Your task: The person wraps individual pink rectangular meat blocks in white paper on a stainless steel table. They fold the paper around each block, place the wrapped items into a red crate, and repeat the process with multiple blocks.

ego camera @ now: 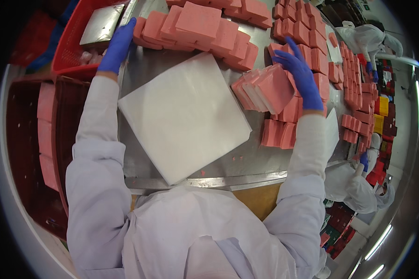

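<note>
My left hand (120, 45), in a blue glove, lies along the raised left edge of the steel table, beside the end of a row of pink slabs (199, 21). My right hand (298, 71), gloved too, has its fingers spread just above and beside a wrapped stack of pink slabs (270, 87); whether its palm touches the stack cannot be told. Between my hands a pile of square white sheets (188, 118) lies askew on the steel table (213, 171), reaching over its front edge.
A red plastic crate (64, 52) with a metal block stands at the left, a dark red crate (28, 139) with pink slabs below it. More slab stacks (300, 28) fill the table's right side. Co-workers in white (359, 38) stand further right, blue-gloved, at the slabs.
</note>
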The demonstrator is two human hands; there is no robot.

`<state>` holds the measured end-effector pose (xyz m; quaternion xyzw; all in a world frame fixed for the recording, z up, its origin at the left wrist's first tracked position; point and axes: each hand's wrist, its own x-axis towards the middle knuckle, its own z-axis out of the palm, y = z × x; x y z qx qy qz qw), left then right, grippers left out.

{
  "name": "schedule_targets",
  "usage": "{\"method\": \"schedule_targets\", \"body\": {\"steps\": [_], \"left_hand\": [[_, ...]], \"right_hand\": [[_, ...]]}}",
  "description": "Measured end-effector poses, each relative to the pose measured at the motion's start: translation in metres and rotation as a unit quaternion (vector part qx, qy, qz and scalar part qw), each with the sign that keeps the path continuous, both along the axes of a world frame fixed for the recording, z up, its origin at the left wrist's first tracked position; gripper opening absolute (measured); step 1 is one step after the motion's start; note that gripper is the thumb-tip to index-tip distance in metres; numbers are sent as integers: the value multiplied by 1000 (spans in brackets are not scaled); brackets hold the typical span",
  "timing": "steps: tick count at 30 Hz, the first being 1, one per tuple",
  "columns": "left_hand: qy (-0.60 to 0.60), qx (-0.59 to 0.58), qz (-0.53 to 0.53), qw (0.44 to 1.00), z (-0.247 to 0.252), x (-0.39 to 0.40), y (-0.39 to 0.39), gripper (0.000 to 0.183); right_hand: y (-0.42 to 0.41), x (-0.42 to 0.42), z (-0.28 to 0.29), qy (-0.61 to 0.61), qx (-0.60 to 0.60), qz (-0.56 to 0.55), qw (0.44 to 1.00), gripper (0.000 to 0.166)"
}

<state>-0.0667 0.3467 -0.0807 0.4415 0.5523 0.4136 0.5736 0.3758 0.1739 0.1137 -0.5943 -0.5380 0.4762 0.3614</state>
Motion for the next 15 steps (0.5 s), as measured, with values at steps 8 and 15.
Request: {"method": "schedule_targets", "body": {"steps": [8,15], "left_hand": [[546,260,-113,788,65,15,-204,32],[243,235,-3,941,146,131,-102,38]], "right_hand": [[-225,-84,-108,-18,104,-360,927,65],[-216,-135,-103,457,-16,-421,783,81]]}}
